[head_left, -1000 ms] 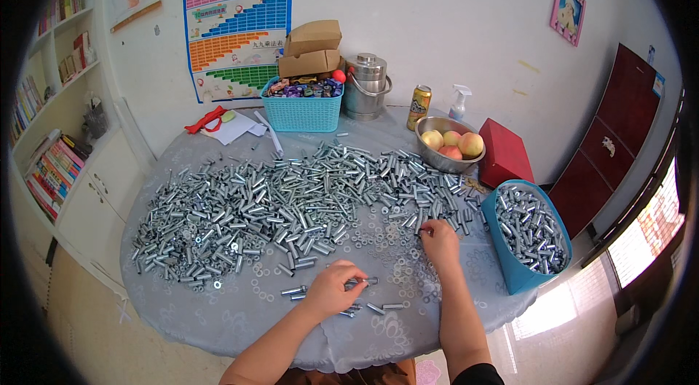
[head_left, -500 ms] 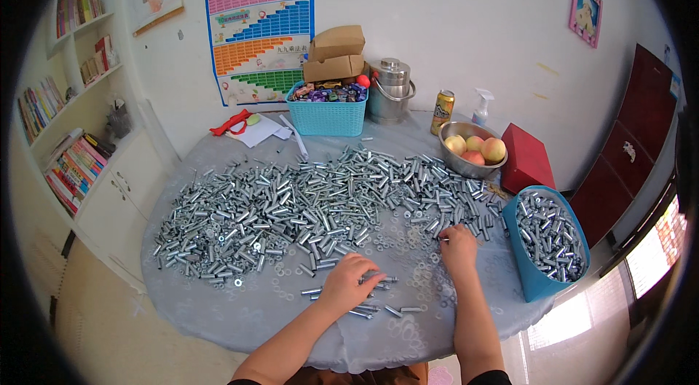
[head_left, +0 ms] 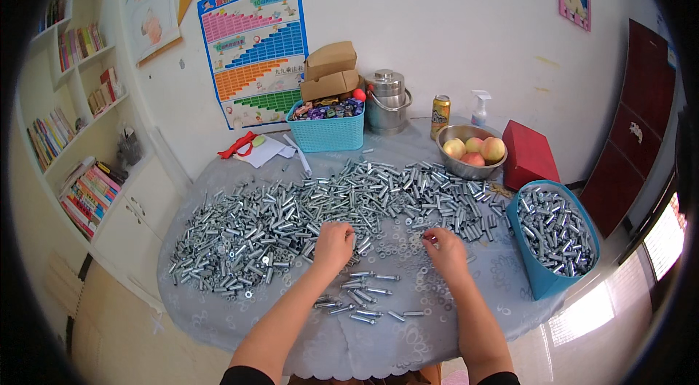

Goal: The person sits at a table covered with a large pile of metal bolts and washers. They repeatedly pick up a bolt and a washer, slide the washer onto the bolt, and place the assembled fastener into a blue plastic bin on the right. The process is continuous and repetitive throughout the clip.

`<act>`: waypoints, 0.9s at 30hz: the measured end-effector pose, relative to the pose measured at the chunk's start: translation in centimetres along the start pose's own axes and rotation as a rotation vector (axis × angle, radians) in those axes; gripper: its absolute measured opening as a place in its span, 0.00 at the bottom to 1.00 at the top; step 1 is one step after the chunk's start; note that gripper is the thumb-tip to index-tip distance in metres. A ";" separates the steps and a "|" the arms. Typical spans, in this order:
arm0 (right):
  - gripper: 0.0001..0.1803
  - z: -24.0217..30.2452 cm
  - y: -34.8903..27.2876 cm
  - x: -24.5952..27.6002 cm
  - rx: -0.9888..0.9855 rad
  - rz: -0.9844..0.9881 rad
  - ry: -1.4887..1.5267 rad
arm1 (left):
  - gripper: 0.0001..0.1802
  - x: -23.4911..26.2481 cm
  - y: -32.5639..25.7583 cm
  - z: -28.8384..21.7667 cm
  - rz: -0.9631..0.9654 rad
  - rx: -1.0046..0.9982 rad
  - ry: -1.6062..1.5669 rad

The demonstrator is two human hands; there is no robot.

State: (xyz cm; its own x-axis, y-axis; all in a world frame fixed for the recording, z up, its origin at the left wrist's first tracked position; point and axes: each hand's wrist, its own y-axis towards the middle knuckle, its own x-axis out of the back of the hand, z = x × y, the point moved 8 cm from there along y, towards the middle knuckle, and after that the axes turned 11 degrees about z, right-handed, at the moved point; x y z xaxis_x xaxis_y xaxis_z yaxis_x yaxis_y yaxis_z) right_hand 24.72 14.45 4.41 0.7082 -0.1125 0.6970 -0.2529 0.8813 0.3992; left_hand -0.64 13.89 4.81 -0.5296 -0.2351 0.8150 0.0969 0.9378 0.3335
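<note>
A wide heap of silvery metal sleeves and bolts [head_left: 291, 210] covers the middle of the table. My left hand [head_left: 335, 245] is at the heap's near edge, fingers curled together; what they hold, if anything, is hidden. To its right, my right hand [head_left: 445, 249] pinches thumb and finger above loose washers [head_left: 397, 232]; anything between its fingertips is too small to name. In front of my hands lies a small separate group of bolts with sleeves [head_left: 364, 297], several of them lying side by side.
A blue tub of metal sleeves [head_left: 555, 284] stands at the right edge. Farther back are a steel bowl [head_left: 466, 168] of peaches, a red box [head_left: 530, 155], a yellow can [head_left: 440, 117], a spray bottle [head_left: 480, 108], a lidded steel pail [head_left: 387, 104] and a turquoise basket [head_left: 328, 134].
My left hand has moved up and away from the small group of bolts to the heap's edge. My right hand has shifted slightly left and nearer. The view has tilted a little.
</note>
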 end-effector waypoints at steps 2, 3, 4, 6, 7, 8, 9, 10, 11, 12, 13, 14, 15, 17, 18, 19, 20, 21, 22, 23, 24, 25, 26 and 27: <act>0.09 0.3 -0.1 0.1 -0.011 -0.002 0.029 | 0.03 -0.3 1.4 0.3 -0.048 -0.058 0.088; 0.09 0.2 0.0 0.2 -0.028 -0.009 0.067 | 0.04 -0.6 2.2 0.4 -0.024 -0.105 0.161; 0.10 0.1 -0.1 0.2 -0.045 -0.015 0.105 | 0.04 -1.1 2.7 0.8 0.000 -0.075 0.175; 0.10 -0.2 0.0 0.0 -0.103 -0.005 0.202 | 0.04 -2.0 3.2 1.3 0.048 -0.019 0.200; 0.11 -0.5 0.0 -0.2 -0.143 0.012 0.260 | 0.05 -2.2 3.4 1.5 0.081 0.016 0.201; 0.11 -0.9 0.0 -0.4 -0.183 0.029 0.320 | 0.05 -2.2 3.6 1.6 0.086 0.031 0.209; 0.12 -1.9 0.1 -1.2 -0.177 0.052 0.435 | 0.05 -2.5 3.8 1.6 0.093 0.042 0.214; 0.12 -2.5 0.3 -1.8 -0.162 0.056 0.537 | 0.05 -2.8 3.9 1.8 0.105 0.057 0.221; 0.12 -2.9 0.5 -2.3 -0.146 0.060 0.640 | 0.05 -2.6 3.8 1.7 0.093 0.028 0.206; 0.12 -2.9 0.5 -2.6 -0.127 0.067 0.742 | 0.05 -2.5 3.7 1.4 0.084 -0.001 0.229; 0.12 -3.1 0.4 -3.0 -0.170 0.117 0.800 | 0.05 -2.3 3.4 1.1 0.075 -0.029 0.253; 0.12 -3.1 0.3 -3.3 -0.212 0.168 0.857 | 0.05 -2.2 3.2 0.8 0.065 -0.057 0.277; 0.13 -3.0 0.3 -3.6 -0.252 0.218 0.912 | 0.04 -2.1 3.2 0.4 0.049 -0.112 0.344; 0.13 -3.0 0.3 -4.0 -0.262 0.236 0.952 | 0.04 -2.2 2.9 0.0 0.079 -0.152 0.410; 0.13 -3.1 0.4 -4.1 -0.266 0.245 0.972 | 0.03 -2.2 2.8 -0.3 0.093 -0.172 0.442; 0.13 -3.0 0.4 -4.2 -0.254 0.253 0.952 | 0.03 -1.8 2.7 -0.5 0.059 -0.195 0.433; 0.13 -2.8 0.4 -4.3 -0.242 0.262 0.933 | 0.02 -1.4 2.4 -0.6 0.025 -0.218 0.424; 0.13 -2.7 0.4 -4.1 -0.232 0.266 0.910 | 0.02 -1.1 2.3 -1.1 -0.008 -0.244 0.411; 0.13 -2.3 0.4 -3.9 -0.215 0.273 0.905 | 0.01 -0.6 2.1 -1.5 -0.047 -0.244 0.306; 0.13 -1.7 0.4 -3.6 -0.197 0.279 0.900 | 0.01 -0.2 1.6 -2.2 -0.086 -0.244 0.200; 0.14 -1.2 0.3 -3.4 -0.185 0.282 0.897 | 0.02 0.4 1.0 -3.4 -0.118 -0.246 0.094; 0.14 -1.2 0.2 -3.5 -0.166 0.275 0.888 | 0.03 0.9 0.2 -4.6 -0.090 -0.198 -0.077; 0.15 -1.1 0.2 -3.6 -0.148 0.267 0.877 | 0.04 0.2 -0.1 -4.5 -0.038 -0.138 -0.259; 0.16 -0.8 0.2 -3.9 -0.128 0.268 0.868 | 0.05 -0.8 -0.9 -3.9 0.009 -0.068 -0.439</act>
State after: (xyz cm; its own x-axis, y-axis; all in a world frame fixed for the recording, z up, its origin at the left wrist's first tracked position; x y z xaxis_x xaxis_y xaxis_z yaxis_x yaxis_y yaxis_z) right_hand 22.50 15.41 1.27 0.8961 0.4417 0.0438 -0.4418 0.8781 0.1840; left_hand 3.02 12.26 5.74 -0.8346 -0.0826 0.5446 0.1505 0.9169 0.3697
